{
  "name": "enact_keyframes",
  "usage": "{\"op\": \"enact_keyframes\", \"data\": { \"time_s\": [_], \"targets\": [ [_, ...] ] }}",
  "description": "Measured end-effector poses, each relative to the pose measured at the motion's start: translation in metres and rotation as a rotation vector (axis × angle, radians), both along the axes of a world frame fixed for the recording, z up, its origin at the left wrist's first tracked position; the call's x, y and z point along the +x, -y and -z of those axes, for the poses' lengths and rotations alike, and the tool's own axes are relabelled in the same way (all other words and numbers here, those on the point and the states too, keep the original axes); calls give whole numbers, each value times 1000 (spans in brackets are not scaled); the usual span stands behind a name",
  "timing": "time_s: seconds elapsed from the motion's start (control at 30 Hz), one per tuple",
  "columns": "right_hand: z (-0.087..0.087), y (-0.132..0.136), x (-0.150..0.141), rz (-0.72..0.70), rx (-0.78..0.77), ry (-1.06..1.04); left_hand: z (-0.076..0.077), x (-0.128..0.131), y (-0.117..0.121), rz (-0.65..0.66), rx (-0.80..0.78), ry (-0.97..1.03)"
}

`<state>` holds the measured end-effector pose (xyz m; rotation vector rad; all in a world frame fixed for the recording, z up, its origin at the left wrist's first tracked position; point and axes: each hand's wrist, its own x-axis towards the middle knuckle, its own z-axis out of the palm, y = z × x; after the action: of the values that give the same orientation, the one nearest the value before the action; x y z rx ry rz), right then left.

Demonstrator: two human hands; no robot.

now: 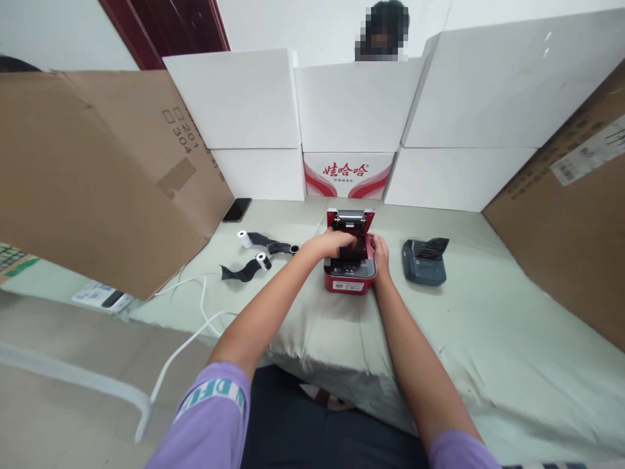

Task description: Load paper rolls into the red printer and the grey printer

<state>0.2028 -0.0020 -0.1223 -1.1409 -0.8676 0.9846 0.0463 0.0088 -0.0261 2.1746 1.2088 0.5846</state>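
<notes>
A red and black label printer (pixel 350 285) stands on the cloth-covered table in front of me, its lid (pixel 351 216) raised. My left hand (pixel 332 243) reaches into the open compartment from the left; its fingertips are partly hidden there, and I cannot make out what they hold. Against the printer's right side, my right hand (pixel 380 255) grips the casing with bent fingers. To the left lie small paper rolls with dark strips unwound, one roll (pixel 244 239) farther back and another roll (pixel 263 261) nearer. A dark grey printer (pixel 424 264) with a black strip sticking out sits to the right.
White boxes (pixel 234 98) form a wall behind the table, and cardboard panels (pixel 97 176) (pixel 576 182) flank it. A phone (pixel 237 210) lies at the back left. White cable (pixel 202 296) trails over the left front edge. Another person's head (pixel 385 29) shows above the boxes.
</notes>
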Motion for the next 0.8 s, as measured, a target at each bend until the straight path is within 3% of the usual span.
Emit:
{"op": "enact_keyframes", "data": {
  "time_s": [0.1, 0.23, 0.3, 0.4, 0.57, 0.67, 0.8],
  "targets": [
    [2, -1, 0, -9, 10, -20, -9, -8, 6, 213, -14, -95],
    [4, -2, 0, 2, 19, -29, -28, -33, 27, 218, -53, 81],
    [4, -2, 0, 12, 19, -23, -35, -55, 41, 87, 35, 207],
    [4, -2, 0, 3, 17, -14, -39, -102, 65, -321, 256, 305],
    [2, 0, -1, 17, 7, -27, -30, -186, 98, -868, 406, 51],
    [1, 1, -2, 28, 10, -32, -20, -219, 108, -1013, 365, -148],
    [1, 1, -2, 23, 30, -42, -7, -243, 111, -1056, 258, -205]
  ]
}}
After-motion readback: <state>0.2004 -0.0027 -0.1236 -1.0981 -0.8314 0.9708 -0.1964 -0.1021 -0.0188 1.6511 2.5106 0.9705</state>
